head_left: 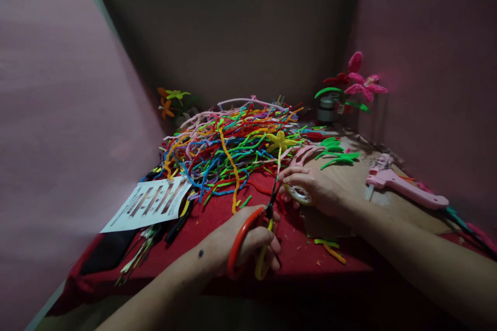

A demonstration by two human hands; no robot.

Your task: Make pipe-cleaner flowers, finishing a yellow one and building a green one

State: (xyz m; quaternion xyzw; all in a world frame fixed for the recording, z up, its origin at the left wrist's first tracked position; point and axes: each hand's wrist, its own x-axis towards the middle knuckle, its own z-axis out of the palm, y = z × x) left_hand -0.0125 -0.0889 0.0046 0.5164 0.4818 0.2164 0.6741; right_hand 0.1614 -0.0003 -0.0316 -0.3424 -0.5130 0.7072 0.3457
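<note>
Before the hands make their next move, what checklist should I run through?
1. Scissors held in the left hand: ok.
2. Tape roll held in the right hand: ok.
3. Yellow flower on its stem: ok.
4. Right fingertips well clear of the scissor blades: not ok, they look close.
5. Pink glue gun cool: cannot tell.

Left fingers (259,238) grip orange-and-yellow-handled scissors (237,248); right fingers (298,178) hold a round white spool (300,194), a fuzzy yellow flower (280,140) just beyond them.
</note>
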